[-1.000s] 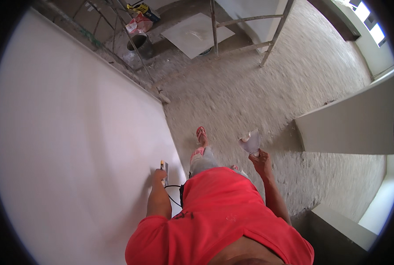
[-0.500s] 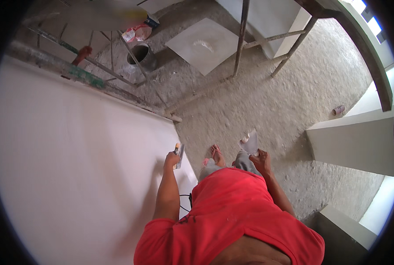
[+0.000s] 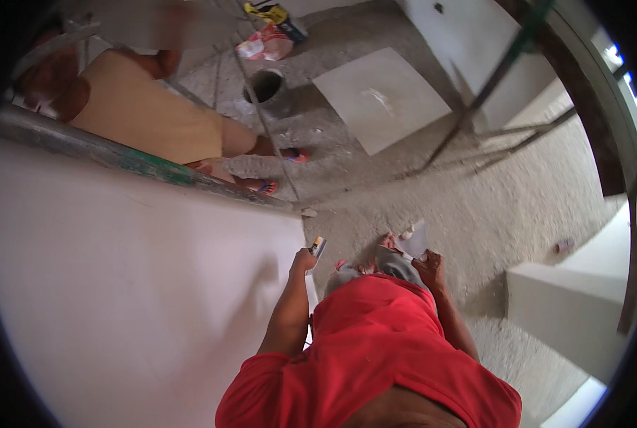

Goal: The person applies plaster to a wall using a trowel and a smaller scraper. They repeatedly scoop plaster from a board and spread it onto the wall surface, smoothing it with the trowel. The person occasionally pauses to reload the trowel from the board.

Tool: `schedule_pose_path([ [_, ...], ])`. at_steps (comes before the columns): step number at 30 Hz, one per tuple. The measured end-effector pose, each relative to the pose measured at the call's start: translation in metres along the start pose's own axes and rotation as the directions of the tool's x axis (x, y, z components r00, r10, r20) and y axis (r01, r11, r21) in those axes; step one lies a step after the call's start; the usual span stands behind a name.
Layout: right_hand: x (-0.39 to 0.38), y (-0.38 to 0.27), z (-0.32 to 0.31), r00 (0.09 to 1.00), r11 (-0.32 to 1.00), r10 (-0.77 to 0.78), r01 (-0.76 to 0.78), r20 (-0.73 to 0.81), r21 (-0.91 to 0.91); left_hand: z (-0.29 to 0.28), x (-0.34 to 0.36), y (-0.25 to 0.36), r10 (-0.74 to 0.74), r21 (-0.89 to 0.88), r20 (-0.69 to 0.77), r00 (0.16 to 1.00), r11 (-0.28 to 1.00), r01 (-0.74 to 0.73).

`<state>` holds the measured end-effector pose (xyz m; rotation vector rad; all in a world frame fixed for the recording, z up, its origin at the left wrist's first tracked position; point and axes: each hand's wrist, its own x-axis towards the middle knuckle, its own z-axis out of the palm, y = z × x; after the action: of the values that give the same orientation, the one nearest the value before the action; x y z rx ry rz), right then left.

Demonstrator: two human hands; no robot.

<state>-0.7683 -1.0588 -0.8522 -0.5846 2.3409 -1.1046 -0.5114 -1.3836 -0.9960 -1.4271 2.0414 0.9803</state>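
Observation:
My left hand is closed around a flat plastering trowel with a pale yellow handle end. It is held by the edge of the smooth white wall; whether the blade touches the wall I cannot tell. In front of my right thigh, my right hand grips a broad putty knife with a wide grey blade. A small pale lump lies at the blade's edge. My fingers hide most of both handles.
A green-stained scaffold pipe runs along the wall top. Beyond it is another person in a tan shirt. A bucket, a red-and-white bag and a pale square board rest on the rough floor. A white block stands at right.
The view has shifted and the other person has come into sight at upper left. Both tools stay in my hands, and my foot has stepped forward near the putty knife.

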Motion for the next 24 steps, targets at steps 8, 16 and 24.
schedule_pose_path([
  [8, 0.138, -0.013, -0.018, 0.994, 0.995, -0.093, 0.091, 0.055, 0.029, -0.038, 0.076, 0.05, -0.048, -0.14, -0.267, 0.963, 0.99, 0.011],
  [16, 0.197, -0.013, -0.009, 0.998, 0.987, 0.019, -0.01, 0.054, -0.161, -0.094, 0.104, 0.183, 0.175, 0.017, -0.042, 0.984, 0.984, -0.175],
  [24, 0.248, -0.025, -0.005, 0.933, 0.92, 0.345, -0.358, 0.1, 0.162, -0.103, 0.193, 0.292, 0.421, 0.184, -0.013, 0.907, 0.893, -0.412],
])
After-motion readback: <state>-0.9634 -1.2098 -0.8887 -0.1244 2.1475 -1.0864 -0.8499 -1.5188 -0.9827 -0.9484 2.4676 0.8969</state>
